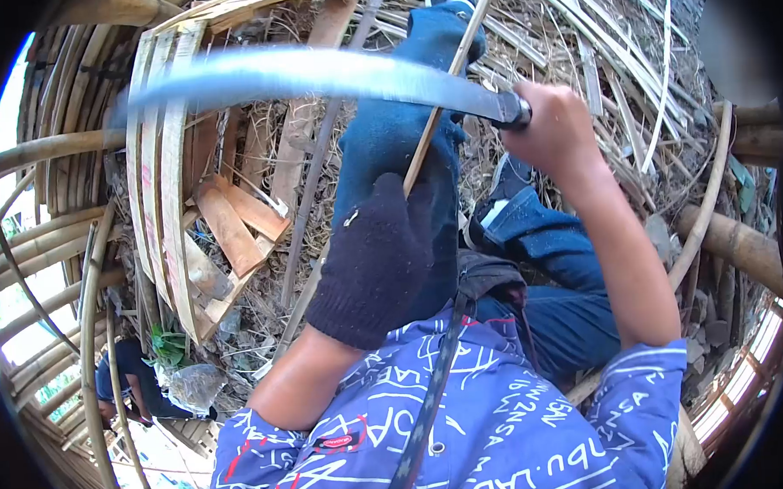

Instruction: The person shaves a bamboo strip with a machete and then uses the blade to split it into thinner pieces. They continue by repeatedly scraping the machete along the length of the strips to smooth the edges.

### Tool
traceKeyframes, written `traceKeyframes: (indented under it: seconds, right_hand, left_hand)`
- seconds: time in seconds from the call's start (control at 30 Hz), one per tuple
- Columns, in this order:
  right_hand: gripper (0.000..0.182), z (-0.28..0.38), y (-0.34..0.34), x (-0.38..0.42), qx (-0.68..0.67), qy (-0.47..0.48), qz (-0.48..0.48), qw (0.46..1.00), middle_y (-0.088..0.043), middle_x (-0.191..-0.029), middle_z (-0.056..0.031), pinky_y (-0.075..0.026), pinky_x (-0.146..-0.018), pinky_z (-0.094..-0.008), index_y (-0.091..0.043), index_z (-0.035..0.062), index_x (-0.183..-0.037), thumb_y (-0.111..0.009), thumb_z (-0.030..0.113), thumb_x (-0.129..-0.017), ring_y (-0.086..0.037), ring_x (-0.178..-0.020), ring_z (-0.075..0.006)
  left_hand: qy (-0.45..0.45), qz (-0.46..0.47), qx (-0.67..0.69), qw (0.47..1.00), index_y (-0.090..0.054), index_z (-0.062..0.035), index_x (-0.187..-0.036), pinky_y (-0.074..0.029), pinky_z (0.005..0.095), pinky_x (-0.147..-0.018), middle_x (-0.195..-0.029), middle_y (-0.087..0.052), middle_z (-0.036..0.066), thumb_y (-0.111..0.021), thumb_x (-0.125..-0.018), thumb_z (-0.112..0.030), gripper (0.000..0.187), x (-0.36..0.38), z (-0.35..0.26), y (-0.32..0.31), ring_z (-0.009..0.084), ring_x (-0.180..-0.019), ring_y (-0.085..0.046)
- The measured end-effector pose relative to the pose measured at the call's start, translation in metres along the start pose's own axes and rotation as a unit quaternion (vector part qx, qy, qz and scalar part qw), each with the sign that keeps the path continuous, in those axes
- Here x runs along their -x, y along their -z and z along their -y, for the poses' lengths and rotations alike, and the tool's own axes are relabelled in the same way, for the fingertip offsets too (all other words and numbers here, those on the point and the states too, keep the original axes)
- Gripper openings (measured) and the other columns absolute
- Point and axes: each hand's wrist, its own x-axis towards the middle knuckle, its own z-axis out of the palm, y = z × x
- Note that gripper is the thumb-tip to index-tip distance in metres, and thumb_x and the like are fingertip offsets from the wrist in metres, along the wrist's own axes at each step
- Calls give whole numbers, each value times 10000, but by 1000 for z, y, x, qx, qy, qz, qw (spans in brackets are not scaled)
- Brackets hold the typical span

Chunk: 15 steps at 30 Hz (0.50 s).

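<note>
My left hand (383, 258) wears a dark knit glove and grips a thin bamboo stick (442, 98) that runs up and to the right across my blue trouser leg. My bare right hand (554, 124) is closed on the handle of a long curved knife (314, 73). Its blade reaches left across the upper part of the view and is blurred. The blade passes over the stick just above my gloved hand.
Curved split-bamboo hoops (157, 167) and cut slats lie at left. Bamboo strips and dry shavings (592, 35) cover the ground. Thick poles (736, 242) lie at right. Another person (126, 378) crouches at lower left.
</note>
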Motion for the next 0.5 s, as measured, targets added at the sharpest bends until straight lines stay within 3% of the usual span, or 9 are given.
traceKeyframes:
  seconds: [0.03,0.07,0.13,0.17,0.23,0.3,0.37,0.4,0.5]
  right_hand:
    - [171,-6,-5,-1,-3,-9,5,1000,-669,-731,-190,-550,-707,-439,-668,59,-785,-616,218,-750,-683,-746,-344]
    - [185,-17,-10,-12,-3,-71,13,997,-669,-744,-198,-545,-726,-445,-671,55,-797,-615,223,-743,-681,-768,-349]
    - [213,-48,-18,-39,-8,-186,10,982,-669,-774,-215,-534,-751,-457,-674,42,-817,-609,228,-737,-674,-801,-361]
    - [225,-64,-17,-50,-14,-239,-6,971,-668,-791,-224,-529,-758,-463,-673,32,-824,-604,228,-738,-669,-813,-368]
    - [236,-67,-11,-51,-20,-189,-77,979,-666,-799,-226,-533,-724,-458,-660,3,-797,-601,226,-745,-658,-788,-387]
    - [202,-55,-10,-31,-94,-129,-83,984,-662,-748,-213,-537,-674,-461,-662,20,-778,-620,210,-725,-661,-716,-376]
    - [156,-35,-14,-10,-99,-83,-50,990,-658,-706,-197,-541,-645,-461,-667,44,-766,-633,188,-716,-663,-661,-357]
    - [135,-20,-6,-4,-37,-49,-47,997,-659,-699,-192,-549,-660,-455,-671,65,-758,-640,188,-714,-670,-659,-343]
    - [142,-52,-30,-23,-39,-58,-40,997,-662,-701,-183,-553,-658,-443,-676,70,-764,-642,203,-725,-672,-658,-340]
  left_hand:
    - [-53,4,-49,997,-546,30,-938,-438,444,-555,-813,-504,205,-489,-878,-65,126,4,3,-1,365,-673,-571]
    - [-55,10,-51,997,-546,30,-938,-438,444,-555,-813,-504,205,-489,-878,-65,126,5,7,0,365,-673,-571]
    - [-176,-41,-70,981,-554,28,-926,-437,432,-552,-799,-501,193,-503,-850,-49,119,4,10,4,353,-667,-555]
    - [-180,-47,-72,980,-554,28,-926,-437,432,-552,-799,-501,193,-503,-850,-49,119,4,9,5,353,-667,-555]
    - [-151,-16,-86,985,-558,32,-936,-434,437,-551,-790,-496,193,-512,-832,-41,135,3,9,8,355,-666,-555]
    - [-138,-17,-90,986,-561,34,-948,-432,441,-552,-792,-496,194,-514,-832,-44,148,1,9,8,355,-664,-555]
    - [-129,-13,-92,987,-564,37,-960,-430,445,-553,-794,-497,196,-515,-833,-47,160,-4,9,5,356,-661,-556]
    - [-123,-11,-72,990,-566,37,-969,-428,446,-551,-790,-498,195,-519,-830,-44,168,-3,10,5,356,-659,-557]
    - [-131,5,-81,988,-566,40,-984,-423,445,-545,-784,-499,191,-528,-818,-33,185,0,10,6,351,-658,-556]
